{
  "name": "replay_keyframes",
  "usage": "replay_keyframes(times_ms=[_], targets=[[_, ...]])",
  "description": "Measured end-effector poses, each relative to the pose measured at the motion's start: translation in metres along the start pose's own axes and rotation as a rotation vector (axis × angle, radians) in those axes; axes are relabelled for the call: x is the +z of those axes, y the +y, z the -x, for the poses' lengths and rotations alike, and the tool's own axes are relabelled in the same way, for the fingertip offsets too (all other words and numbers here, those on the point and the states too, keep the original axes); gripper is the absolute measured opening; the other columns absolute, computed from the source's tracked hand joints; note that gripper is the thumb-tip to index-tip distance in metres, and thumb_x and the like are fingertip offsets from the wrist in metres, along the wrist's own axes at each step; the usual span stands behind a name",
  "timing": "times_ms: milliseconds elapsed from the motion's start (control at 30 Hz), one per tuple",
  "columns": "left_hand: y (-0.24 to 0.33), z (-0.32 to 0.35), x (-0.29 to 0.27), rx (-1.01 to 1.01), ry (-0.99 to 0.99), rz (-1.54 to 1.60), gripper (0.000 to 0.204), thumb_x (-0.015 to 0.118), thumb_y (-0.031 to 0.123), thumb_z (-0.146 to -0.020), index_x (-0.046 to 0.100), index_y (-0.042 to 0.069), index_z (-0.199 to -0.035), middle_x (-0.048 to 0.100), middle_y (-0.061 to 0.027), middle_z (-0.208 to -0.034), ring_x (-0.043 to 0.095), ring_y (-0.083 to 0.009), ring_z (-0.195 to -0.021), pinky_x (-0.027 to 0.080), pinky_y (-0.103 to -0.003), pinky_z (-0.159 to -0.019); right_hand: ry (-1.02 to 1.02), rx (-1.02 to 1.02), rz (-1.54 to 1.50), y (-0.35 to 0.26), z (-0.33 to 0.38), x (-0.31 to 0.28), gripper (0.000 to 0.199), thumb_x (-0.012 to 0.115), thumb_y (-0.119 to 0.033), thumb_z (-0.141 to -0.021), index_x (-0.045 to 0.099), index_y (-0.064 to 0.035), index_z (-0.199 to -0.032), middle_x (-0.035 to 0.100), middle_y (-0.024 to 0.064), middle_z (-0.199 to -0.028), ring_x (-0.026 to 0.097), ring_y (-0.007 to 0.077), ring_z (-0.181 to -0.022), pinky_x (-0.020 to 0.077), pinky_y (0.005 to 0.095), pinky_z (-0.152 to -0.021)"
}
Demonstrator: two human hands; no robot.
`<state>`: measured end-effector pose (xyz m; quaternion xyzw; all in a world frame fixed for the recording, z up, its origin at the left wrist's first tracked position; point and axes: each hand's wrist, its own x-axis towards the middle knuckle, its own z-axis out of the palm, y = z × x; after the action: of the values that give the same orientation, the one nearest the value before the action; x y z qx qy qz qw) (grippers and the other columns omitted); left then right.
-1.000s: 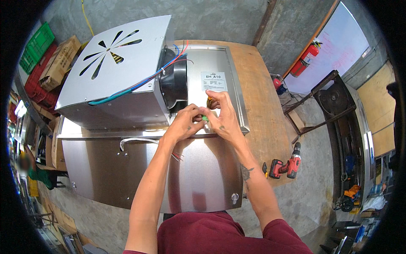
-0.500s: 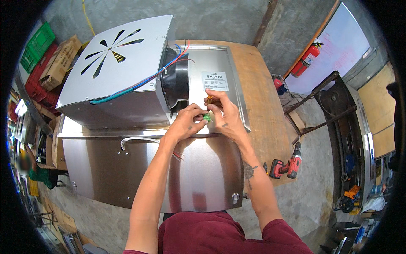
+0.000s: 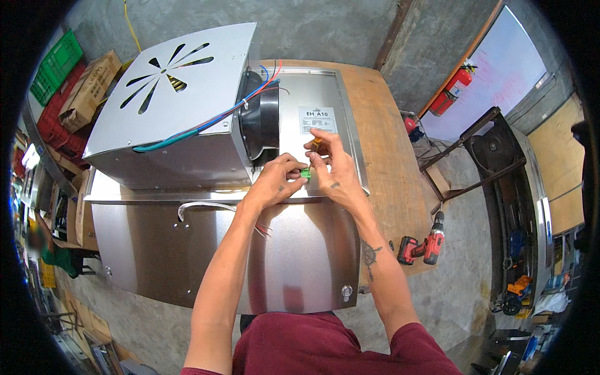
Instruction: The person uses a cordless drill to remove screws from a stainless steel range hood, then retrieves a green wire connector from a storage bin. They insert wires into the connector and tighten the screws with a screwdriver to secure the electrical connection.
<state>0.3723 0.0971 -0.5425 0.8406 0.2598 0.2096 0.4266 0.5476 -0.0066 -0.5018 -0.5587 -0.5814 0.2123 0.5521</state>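
Note:
Between the fingertips of my left hand point(image 3: 273, 180) is a small green terminal block point(image 3: 305, 173). My right hand point(image 3: 334, 170) grips a small screwdriver with an orange-yellow handle point(image 3: 317, 144); its tip points down at the block. Both hands are over the front part of a stainless steel range hood point(image 3: 312, 231). Just left of them stands the hood's metal motor box point(image 3: 181, 94), with a black round outlet point(image 3: 260, 115) on its side. Red, blue and green wires point(image 3: 212, 120) run over the box. Loose red and white wire ends point(image 3: 265, 231) show beside my left forearm.
The hood lies on a wooden table point(image 3: 381, 150). A red cordless drill point(image 3: 425, 242) rests at the table's right edge. On the right wall hangs a fire extinguisher point(image 3: 451, 92) by a whiteboard point(image 3: 497, 69). Crates point(image 3: 56, 67) and a cardboard box point(image 3: 90, 92) are stacked at the left.
The screwdriver's handle has tilted to the right, and the fingers of my right hand have shifted round it. My left hand keeps its hold on the terminal block.

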Motion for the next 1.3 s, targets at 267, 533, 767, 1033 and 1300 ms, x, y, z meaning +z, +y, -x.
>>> replay_keyframes(times_ms=[267, 533, 767, 1033, 1300], targets=[[0.001, -0.001, 0.001, -0.013, -0.002, -0.024, 0.038, 0.083, 0.016, -0.097, 0.078, -0.001, -0.131, 0.071, -0.0146, -0.119, 0.078, -0.0271, -0.106, 0.065, -0.038, -0.097, 0.017, 0.029, -0.013, 0.006, 0.002, 0.002, 0.050, 0.061, 0.003, -0.110, 0.047, -0.0060, -0.158, 0.072, 0.0178, -0.129, 0.075, 0.0238, -0.116, 0.0655, 0.0379, -0.097], [0.001, -0.001, 0.001, -0.013, -0.006, -0.028, 0.039, 0.082, 0.016, -0.097, 0.079, 0.000, -0.133, 0.071, -0.0143, -0.119, 0.076, -0.0261, -0.103, 0.064, -0.039, -0.096, 0.054, 0.052, -0.046, 0.012, 0.003, 0.003, 0.050, 0.060, 0.002, -0.111, 0.046, -0.0058, -0.158, 0.071, 0.0182, -0.128, 0.075, 0.0235, -0.116, 0.0657, 0.0376, -0.097], [0.000, -0.001, 0.001, 0.009, 0.015, -0.041, 0.036, 0.083, 0.014, -0.096, 0.079, -0.002, -0.128, 0.074, -0.0125, -0.118, 0.077, -0.0228, -0.103, 0.064, -0.037, -0.095, 0.051, 0.007, -0.027, 0.013, 0.002, 0.005, 0.049, 0.061, -0.002, -0.111, 0.048, -0.0081, -0.157, 0.073, 0.0203, -0.126, 0.077, 0.0300, -0.114, 0.0650, 0.0414, -0.092], [-0.003, -0.001, 0.003, -0.002, 0.021, -0.017, 0.039, 0.083, 0.015, -0.095, 0.078, -0.004, -0.129, 0.072, -0.0154, -0.119, 0.077, -0.0275, -0.102, 0.064, -0.039, -0.095, 0.062, -0.226, 0.219, 0.007, 0.001, 0.011, 0.044, 0.067, -0.003, -0.107, 0.058, -0.0082, -0.150, 0.069, 0.0175, -0.111, 0.074, 0.0307, -0.102, 0.0624, 0.0419, -0.088], [-0.006, -0.002, 0.004, 0.008, 0.023, -0.007, 0.039, 0.083, 0.014, -0.095, 0.077, -0.005, -0.130, 0.072, -0.0155, -0.119, 0.077, -0.0280, -0.102, 0.063, -0.041, -0.095, 0.019, -0.148, 0.048, 0.016, 0.001, 0.008, 0.043, 0.073, 0.000, -0.104, 0.063, -0.0070, -0.146, 0.068, 0.0133, -0.111, 0.075, 0.0253, -0.101, 0.0613, 0.0391, -0.093]])
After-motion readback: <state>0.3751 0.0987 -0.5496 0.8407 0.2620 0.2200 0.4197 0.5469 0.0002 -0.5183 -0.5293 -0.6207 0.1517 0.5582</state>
